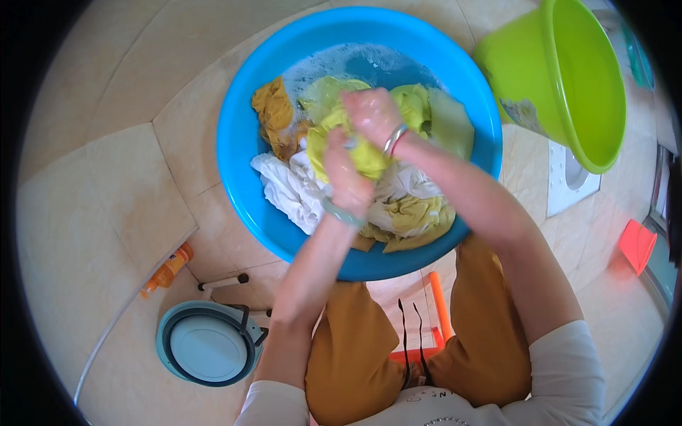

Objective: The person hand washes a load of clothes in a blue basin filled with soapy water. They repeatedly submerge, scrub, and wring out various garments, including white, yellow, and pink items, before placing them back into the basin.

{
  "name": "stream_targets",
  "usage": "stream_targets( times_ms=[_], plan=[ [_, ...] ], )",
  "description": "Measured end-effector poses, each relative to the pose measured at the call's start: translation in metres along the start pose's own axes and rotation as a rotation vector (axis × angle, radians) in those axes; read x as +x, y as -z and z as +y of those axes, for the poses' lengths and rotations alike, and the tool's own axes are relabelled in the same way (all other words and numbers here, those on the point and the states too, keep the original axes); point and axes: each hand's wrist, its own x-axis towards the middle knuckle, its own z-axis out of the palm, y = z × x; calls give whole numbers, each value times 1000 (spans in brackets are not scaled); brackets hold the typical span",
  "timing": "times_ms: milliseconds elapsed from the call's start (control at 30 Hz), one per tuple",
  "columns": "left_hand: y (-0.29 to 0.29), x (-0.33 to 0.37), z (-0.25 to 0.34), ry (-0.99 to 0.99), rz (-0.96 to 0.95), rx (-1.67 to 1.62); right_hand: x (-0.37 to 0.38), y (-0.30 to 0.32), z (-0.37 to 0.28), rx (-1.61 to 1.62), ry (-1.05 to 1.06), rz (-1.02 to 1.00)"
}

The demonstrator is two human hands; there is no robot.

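Note:
A large blue basin (238, 92) holds soapy water (383, 60) and wet laundry. Over its middle, my left hand (346, 174) and my right hand (373, 113) are closed on a bright yellow garment (366, 157), bunched between them. My right hand is the farther one; its fingers are partly blurred. Around the hands lie a mustard-brown cloth (272, 110) at the left and a white cloth (288, 190) at the near left. Pale yellow-green fabric (452, 124) floats at the right, and a dull yellow cloth (419, 220) lies by the near rim.
A lime-green bucket (518, 78) lies tipped at the right, beside a white floor toilet (572, 181). An orange bottle (168, 270), a grey-blue folding basin (209, 348) and a thin hose (117, 316) are at the left. A red-orange object (637, 246) stands far right.

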Motion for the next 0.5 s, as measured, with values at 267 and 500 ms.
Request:
stream_targets(
  times_ms=[267, 500],
  plan=[
    [21, 12, 19, -94, -151, 69, -25, 14, -78, 46, -36, 100],
    [-14, -23, 36, 81, -23, 66, -4, 17, 20, 178, 53, 257]
  ],
)
